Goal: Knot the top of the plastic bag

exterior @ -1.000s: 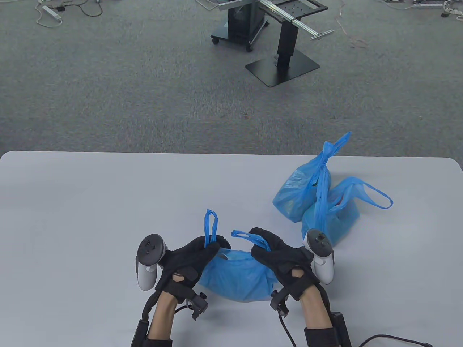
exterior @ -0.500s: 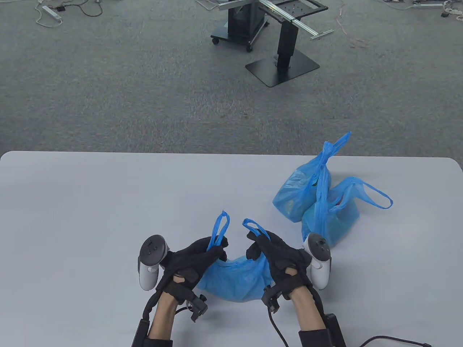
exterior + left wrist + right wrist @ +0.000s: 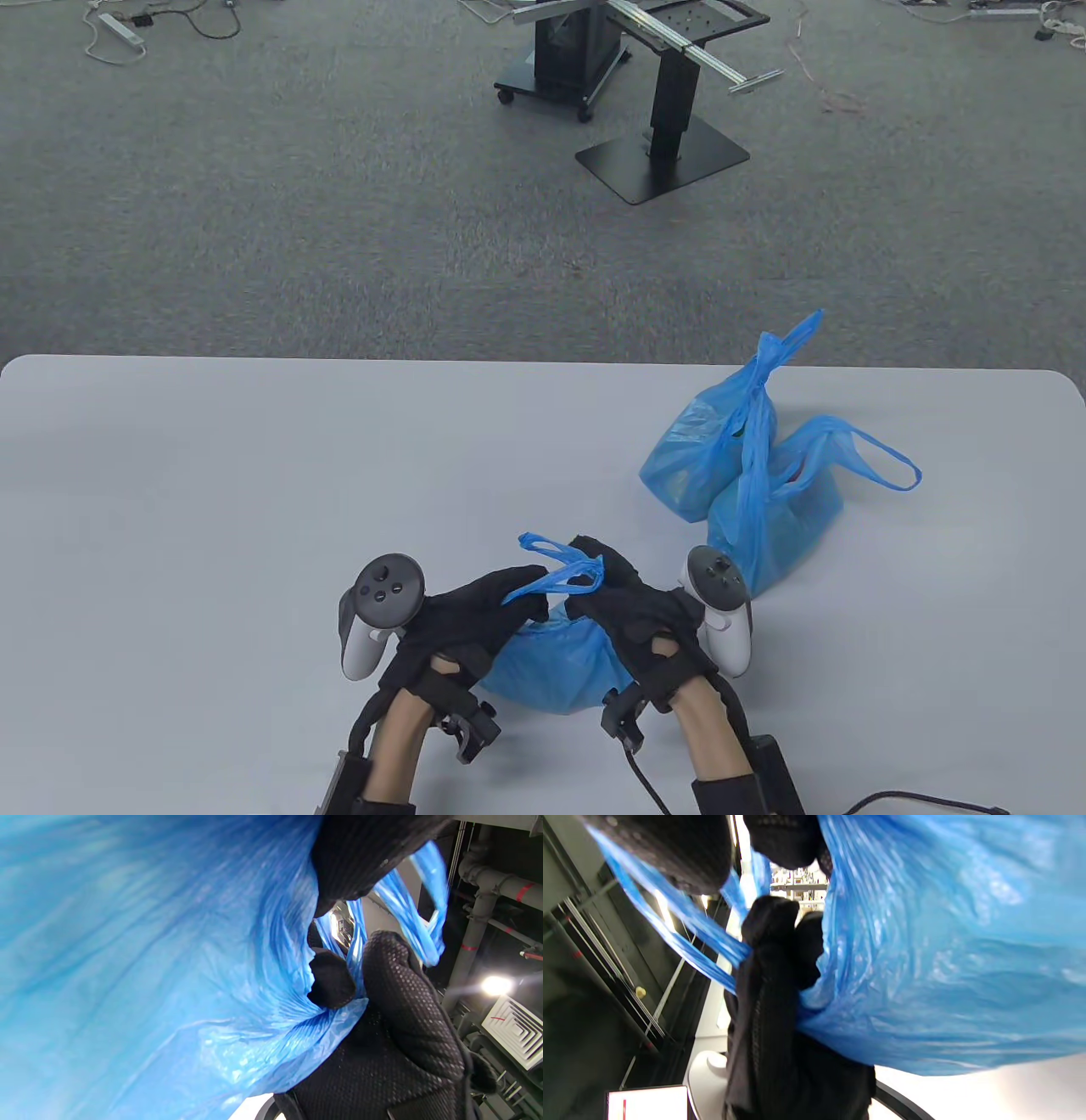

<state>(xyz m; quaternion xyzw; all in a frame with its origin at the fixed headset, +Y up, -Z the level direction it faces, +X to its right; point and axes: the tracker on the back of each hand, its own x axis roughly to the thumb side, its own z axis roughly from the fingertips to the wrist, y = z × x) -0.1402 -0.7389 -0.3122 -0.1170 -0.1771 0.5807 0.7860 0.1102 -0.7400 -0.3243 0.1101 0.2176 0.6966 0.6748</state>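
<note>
A blue plastic bag (image 3: 556, 675) lies near the table's front edge between my two gloved hands. My left hand (image 3: 522, 598) grips the bag's left handle and my right hand (image 3: 598, 586) grips its right handle. The two handle loops (image 3: 560, 573) cross each other above the bag's mouth, where the hands nearly touch. In the left wrist view the bag (image 3: 148, 963) fills the left side and a handle strip (image 3: 407, 908) runs between black fingers (image 3: 360, 857). In the right wrist view the bag (image 3: 946, 963) fills the right, with a handle strip (image 3: 691, 929) stretched from the opposite hand (image 3: 780, 993).
Two more blue bags stand at the right: one (image 3: 691, 450) with its top drawn upward, and one (image 3: 785, 509) with a loose handle loop. The white table (image 3: 212, 509) stretches left and back. Beyond its far edge is carpet with a black stand (image 3: 662, 153).
Both hands moved toward each other. The two handles, upright and apart a second ago, now lean over and cross above the bag, which has bunched narrower.
</note>
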